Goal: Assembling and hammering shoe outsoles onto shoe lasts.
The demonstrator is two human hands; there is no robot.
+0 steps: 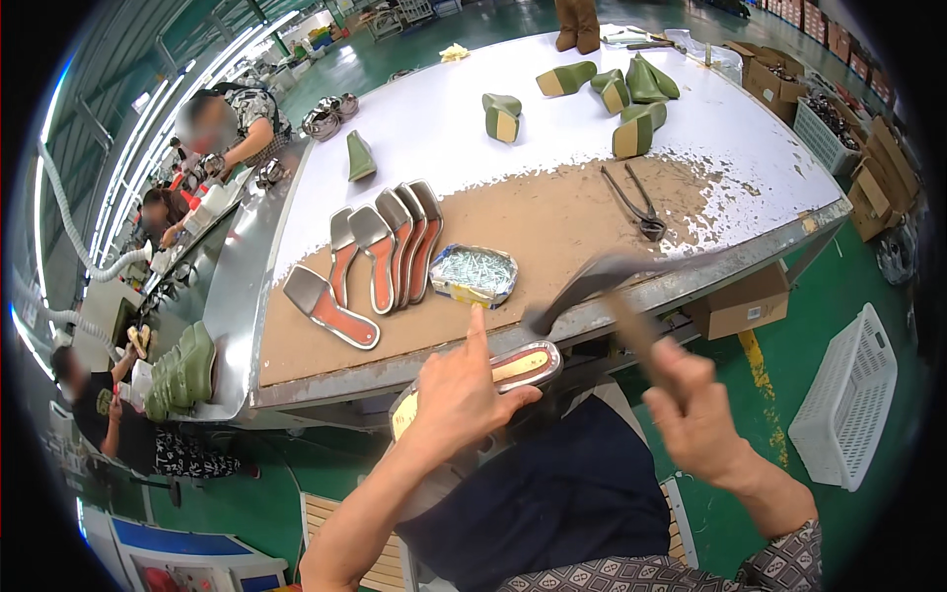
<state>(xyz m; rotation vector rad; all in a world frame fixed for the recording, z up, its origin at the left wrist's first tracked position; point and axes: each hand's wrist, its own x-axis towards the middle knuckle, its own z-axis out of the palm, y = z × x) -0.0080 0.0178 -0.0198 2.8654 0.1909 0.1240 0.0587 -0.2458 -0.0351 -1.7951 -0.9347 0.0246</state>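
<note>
My left hand (456,395) lies over a shoe sole (535,366) with a yellowish middle and a silvery rim, held above my lap at the table's near edge. Its index finger stretches toward a tray of small nails (473,274); the thumb sticks out sideways, and the other fingers are mostly hidden. My right hand (698,419) grips the wooden handle of a hammer (639,340), blurred by motion. The hammer's curved dark head is raised above the front end of the sole. Several insoles (340,314) with grey heel ends and reddish-brown middles lie left of the nails.
Pincers (639,205) lie on the brown part of the worktable (552,202). Several green shoe lasts (567,79) stand farther back. A white plastic basket (846,400) is on the floor at right, near cardboard boxes (745,304). Other people (252,123) work at a bench on the left.
</note>
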